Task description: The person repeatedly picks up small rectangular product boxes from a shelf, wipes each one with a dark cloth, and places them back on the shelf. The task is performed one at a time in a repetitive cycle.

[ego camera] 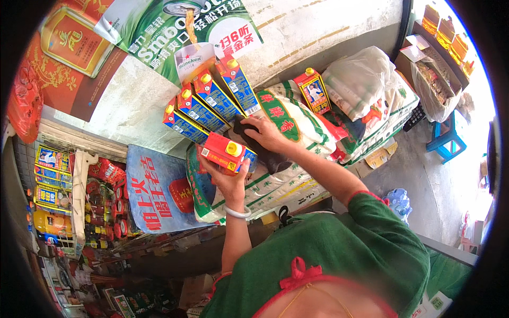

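My left hand (230, 179) grips a red and blue drink carton (224, 151) with a yellow cap, tilted over the stacked sacks. In my right hand (264, 133) is a dark cloth (258, 145), bunched up and hanging down onto a white and green rice sack (314, 139). Several similar cartons (216, 97) with yellow caps stand in a row against the wall, just beyond both hands. Another red carton (314, 91) stands apart, farther right on the sacks.
A white plastic bag (362, 75) lies on the sacks at right. Beyond are an open cardboard box (433, 71) and a blue stool (447, 137). A blue printed board (155, 190) and a wire rack with drinks (53, 190) stand at left. Posters (151, 35) cover the wall.
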The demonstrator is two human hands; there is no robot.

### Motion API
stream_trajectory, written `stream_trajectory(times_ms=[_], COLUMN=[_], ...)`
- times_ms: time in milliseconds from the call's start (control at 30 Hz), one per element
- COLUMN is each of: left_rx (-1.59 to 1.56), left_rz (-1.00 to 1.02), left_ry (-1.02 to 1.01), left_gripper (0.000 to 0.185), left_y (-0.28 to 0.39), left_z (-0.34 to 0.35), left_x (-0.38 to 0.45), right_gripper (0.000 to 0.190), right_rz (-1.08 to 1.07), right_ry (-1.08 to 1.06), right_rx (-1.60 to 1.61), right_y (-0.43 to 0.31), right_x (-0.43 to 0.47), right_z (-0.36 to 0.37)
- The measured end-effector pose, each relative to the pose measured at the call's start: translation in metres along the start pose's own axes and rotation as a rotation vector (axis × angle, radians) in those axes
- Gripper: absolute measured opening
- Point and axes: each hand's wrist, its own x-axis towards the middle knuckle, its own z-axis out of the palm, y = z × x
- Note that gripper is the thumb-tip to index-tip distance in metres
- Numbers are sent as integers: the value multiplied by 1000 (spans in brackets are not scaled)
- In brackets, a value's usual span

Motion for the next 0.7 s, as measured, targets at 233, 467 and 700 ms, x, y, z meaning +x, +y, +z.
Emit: stream_trajectory(times_ms=[233,467,700], left_rx=[29,-20,53], left_rz=[-31,3,146], left_ry=[59,65,-129], left_gripper=[140,138,133], left_y=[-2,33,114], left_z=[4,36,83], left_x=[-10,-9,-1], right_gripper=[89,84,86], right_rz=[-223,19,-33], right_ry=[-172,223,253], right_rx=[43,190,502], right_y=[-51,-80,-110], right_x=[-76,-91,-52], right_z=[-21,35,-79])
